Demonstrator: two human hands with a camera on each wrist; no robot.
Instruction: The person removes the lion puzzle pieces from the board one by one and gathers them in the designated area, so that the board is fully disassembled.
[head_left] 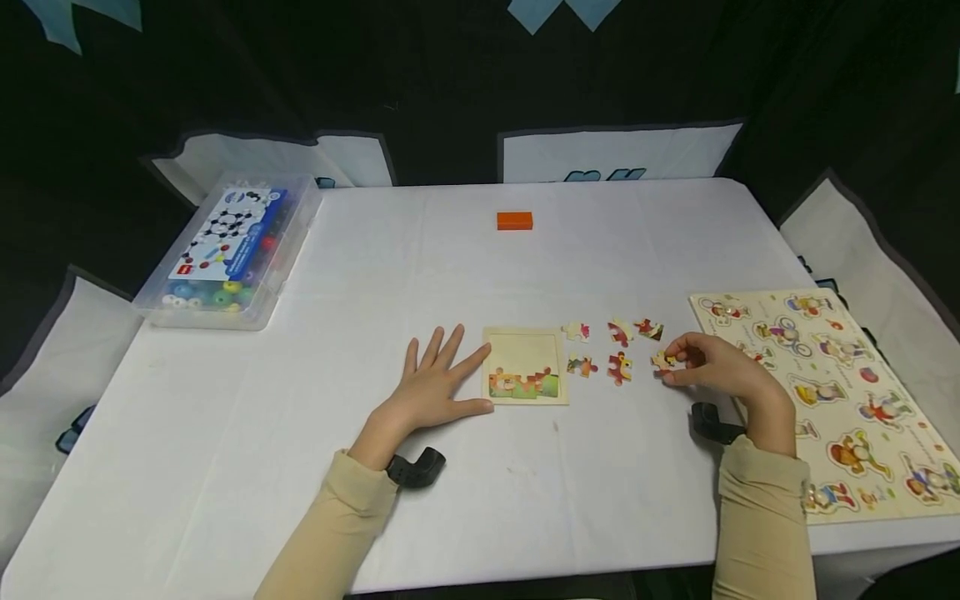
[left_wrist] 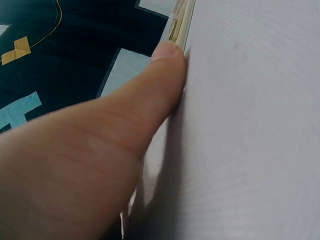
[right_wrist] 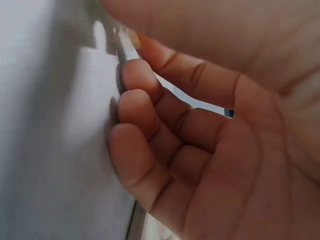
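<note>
A small wooden puzzle tray lies mid-table, with joined pieces filling its lower part. My left hand is spread flat beside it, thumb and index finger touching its left edge. In the left wrist view the thumb meets the tray's edge. To the right, my right hand pinches a jigsaw piece between thumb and index finger, at the table surface. Its other fingers are curled in the right wrist view. Several loose pieces lie between tray and right hand.
A large wooden board with cartoon figures lies at the right, partly under the right forearm. A clear plastic case of coloured balls stands at the back left. An orange block sits near the far edge.
</note>
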